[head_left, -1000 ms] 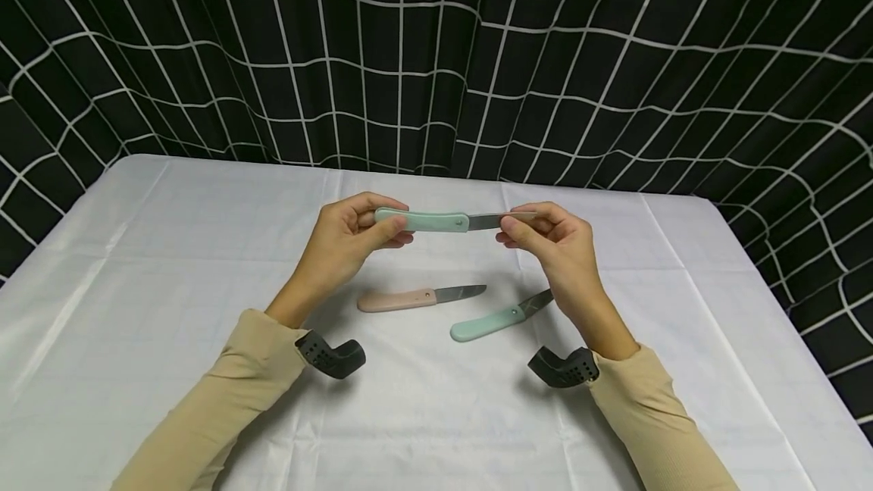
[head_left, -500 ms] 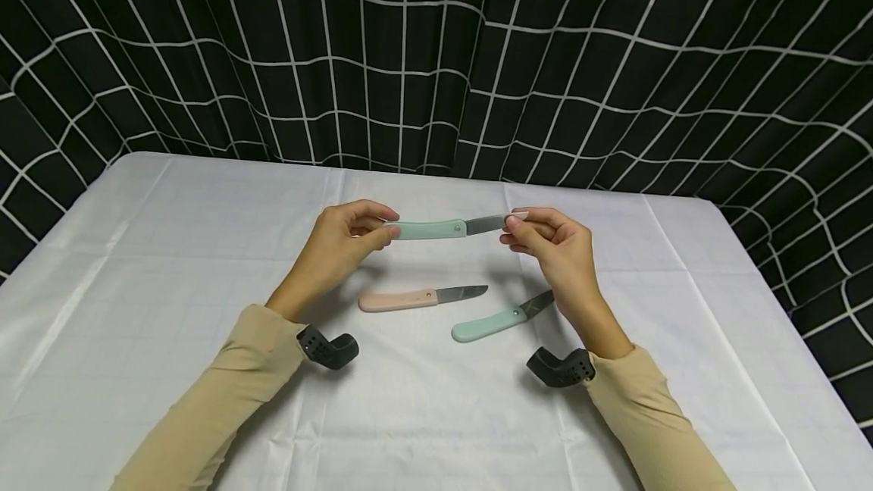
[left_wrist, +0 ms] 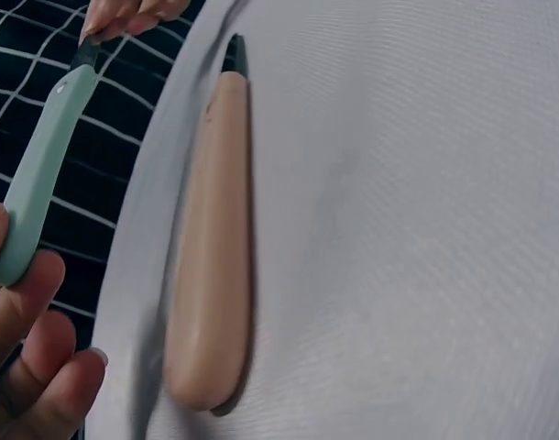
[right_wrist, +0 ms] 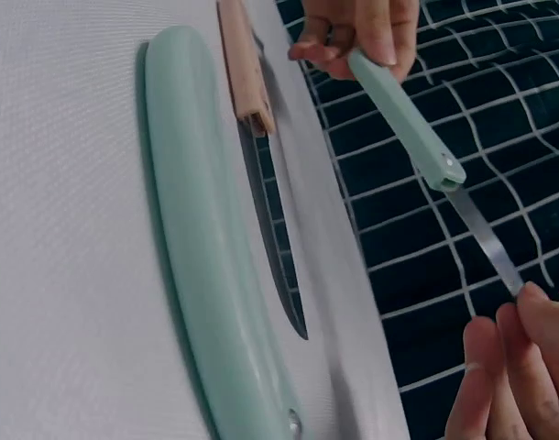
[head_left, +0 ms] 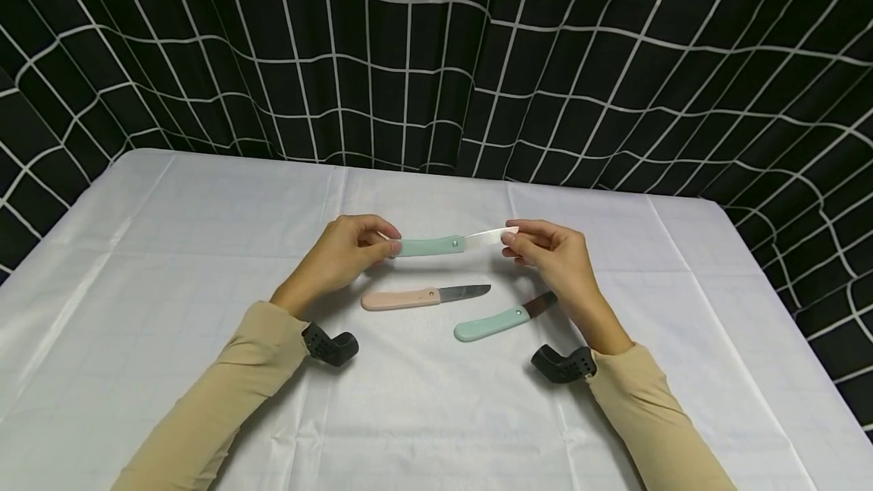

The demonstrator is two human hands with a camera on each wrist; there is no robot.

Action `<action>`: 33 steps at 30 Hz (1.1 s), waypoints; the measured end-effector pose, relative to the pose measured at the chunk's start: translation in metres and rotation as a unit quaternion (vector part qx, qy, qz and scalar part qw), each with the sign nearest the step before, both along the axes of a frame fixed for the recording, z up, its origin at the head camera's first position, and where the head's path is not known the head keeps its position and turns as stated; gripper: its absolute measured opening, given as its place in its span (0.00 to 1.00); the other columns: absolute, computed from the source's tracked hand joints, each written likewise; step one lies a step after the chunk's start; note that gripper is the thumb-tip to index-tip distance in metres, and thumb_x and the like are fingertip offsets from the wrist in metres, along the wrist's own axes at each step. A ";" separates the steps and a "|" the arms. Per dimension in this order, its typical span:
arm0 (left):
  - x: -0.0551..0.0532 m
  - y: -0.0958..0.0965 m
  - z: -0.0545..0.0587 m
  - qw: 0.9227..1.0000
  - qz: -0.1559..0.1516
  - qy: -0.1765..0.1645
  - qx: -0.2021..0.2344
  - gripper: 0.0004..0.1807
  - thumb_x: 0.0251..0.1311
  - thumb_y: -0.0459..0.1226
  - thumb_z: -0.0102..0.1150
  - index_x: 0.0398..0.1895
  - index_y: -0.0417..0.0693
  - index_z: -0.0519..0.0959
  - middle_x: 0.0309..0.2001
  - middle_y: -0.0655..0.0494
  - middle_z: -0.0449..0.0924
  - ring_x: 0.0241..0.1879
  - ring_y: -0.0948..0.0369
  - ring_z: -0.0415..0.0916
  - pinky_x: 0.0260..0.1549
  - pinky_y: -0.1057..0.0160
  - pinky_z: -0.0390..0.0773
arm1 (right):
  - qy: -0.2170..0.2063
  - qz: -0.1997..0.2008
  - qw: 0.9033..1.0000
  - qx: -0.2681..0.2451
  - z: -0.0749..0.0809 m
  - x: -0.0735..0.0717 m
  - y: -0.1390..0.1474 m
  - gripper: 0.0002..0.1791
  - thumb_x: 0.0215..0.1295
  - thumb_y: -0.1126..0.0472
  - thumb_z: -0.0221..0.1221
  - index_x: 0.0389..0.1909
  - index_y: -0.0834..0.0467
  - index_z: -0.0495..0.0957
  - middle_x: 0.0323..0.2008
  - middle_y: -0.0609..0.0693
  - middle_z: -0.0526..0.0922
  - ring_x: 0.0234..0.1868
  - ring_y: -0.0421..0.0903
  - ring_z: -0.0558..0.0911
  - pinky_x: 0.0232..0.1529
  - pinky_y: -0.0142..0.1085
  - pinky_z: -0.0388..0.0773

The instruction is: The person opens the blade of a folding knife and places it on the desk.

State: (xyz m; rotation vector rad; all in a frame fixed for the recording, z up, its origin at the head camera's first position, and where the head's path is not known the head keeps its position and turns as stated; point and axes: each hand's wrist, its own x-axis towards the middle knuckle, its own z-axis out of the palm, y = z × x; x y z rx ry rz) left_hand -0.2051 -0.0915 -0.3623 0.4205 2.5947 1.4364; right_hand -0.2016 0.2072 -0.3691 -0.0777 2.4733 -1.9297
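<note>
A folding knife point(head_left: 430, 247) with a mint green handle is held above the table, its blade unfolded. My left hand point(head_left: 348, 252) pinches the handle's end between thumb and fingers. At the other end my right hand point(head_left: 549, 248) pinches the blade near its tip, which the fingers partly cover. Nearer to me lies a pink-handled folding knife point(head_left: 401, 299) with its blade out. To its right rests a second mint green folding knife point(head_left: 491, 324), blade out too, the tip by my right wrist. In the right wrist view the raised blade point(right_wrist: 486, 238) shines.
A white cloth point(head_left: 423, 400) with fold creases covers the table. Behind it hangs a black curtain point(head_left: 382, 59) with a white grid. Dark wrist cameras point(head_left: 330, 345) sit at both cuffs, above the cloth.
Both hands have lowered the raised green knife toward the table. Its blade has turned from grey to bright, and the left fingers now cover less of the handle. The lying knives stay put.
</note>
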 end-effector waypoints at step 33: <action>0.002 0.007 -0.016 0.996 -0.024 -0.014 -0.087 0.11 0.60 0.34 0.64 0.45 0.41 0.83 0.33 0.51 0.82 0.33 0.60 0.74 0.35 0.67 0.70 | -0.091 -0.045 0.994 0.038 -0.017 -0.004 0.000 0.21 0.68 0.59 0.61 0.56 0.68 0.77 0.27 0.35 0.86 0.28 0.30 0.85 0.32 0.25 0.80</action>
